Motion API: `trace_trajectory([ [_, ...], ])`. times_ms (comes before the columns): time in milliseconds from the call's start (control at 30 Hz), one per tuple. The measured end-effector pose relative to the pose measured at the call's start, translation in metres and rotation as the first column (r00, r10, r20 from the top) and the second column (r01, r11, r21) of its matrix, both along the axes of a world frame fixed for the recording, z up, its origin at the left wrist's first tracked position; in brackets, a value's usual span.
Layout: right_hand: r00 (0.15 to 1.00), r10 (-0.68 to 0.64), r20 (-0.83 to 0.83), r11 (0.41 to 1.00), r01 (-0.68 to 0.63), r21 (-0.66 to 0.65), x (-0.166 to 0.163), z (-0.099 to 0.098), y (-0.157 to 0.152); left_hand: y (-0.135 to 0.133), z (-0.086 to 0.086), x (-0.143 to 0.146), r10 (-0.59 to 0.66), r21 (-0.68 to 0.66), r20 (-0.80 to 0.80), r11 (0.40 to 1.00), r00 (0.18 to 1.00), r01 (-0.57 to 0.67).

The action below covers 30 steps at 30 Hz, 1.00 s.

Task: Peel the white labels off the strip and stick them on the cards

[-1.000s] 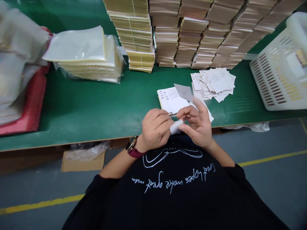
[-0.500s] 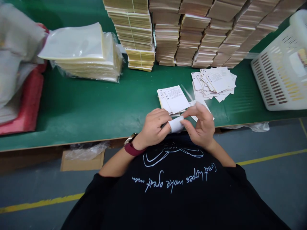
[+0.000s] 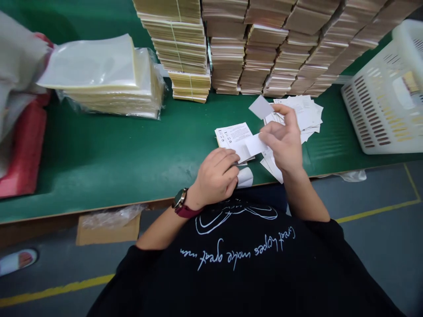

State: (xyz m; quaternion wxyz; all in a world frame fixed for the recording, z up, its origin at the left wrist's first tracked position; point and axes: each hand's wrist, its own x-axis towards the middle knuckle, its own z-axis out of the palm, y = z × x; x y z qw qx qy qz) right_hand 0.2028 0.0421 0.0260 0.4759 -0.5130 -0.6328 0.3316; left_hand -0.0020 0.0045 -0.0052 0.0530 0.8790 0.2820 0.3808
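Note:
My left hand, with a watch on its wrist, is closed on a small white roll at the near edge of the green table. My right hand is raised over the table and pinches a white strip that runs back to the roll. A small grey flap sticks up from its fingertips. Under the hands lies a neat stack of printed white cards. A loose heap of the same cards lies just beyond my right hand.
Tall stacks of tan cards line the back of the table. A bagged pile of clear sleeves sits at the left, beside red and white material. A white slotted basket stands at the right.
My right hand has moved up and away from my left, drawing a white strip out of the roll. My left hand has stayed at the table edge with the roll.

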Motion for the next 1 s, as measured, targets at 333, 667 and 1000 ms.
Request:
trace_trajectory([
  [333,0.997,0.080,0.021,0.985,-0.076,-0.155,-0.009,-0.015,0.010,-0.002,0.003,-0.001,0.010,-0.065,-0.082,0.998,0.997,-0.015],
  [667,0.905,-0.024,0.426,1.000,0.013,0.028,-0.017,-0.010,0.002,-0.001,0.003,0.002,0.028,-0.064,-0.129,0.997,0.991,-0.036],
  [1000,0.951,-0.001,0.309,0.999,0.015,-0.043,0.003,-0.020,0.006,-0.001,0.001,0.001,0.010,-0.057,-0.107,0.998,0.994,-0.016],
])
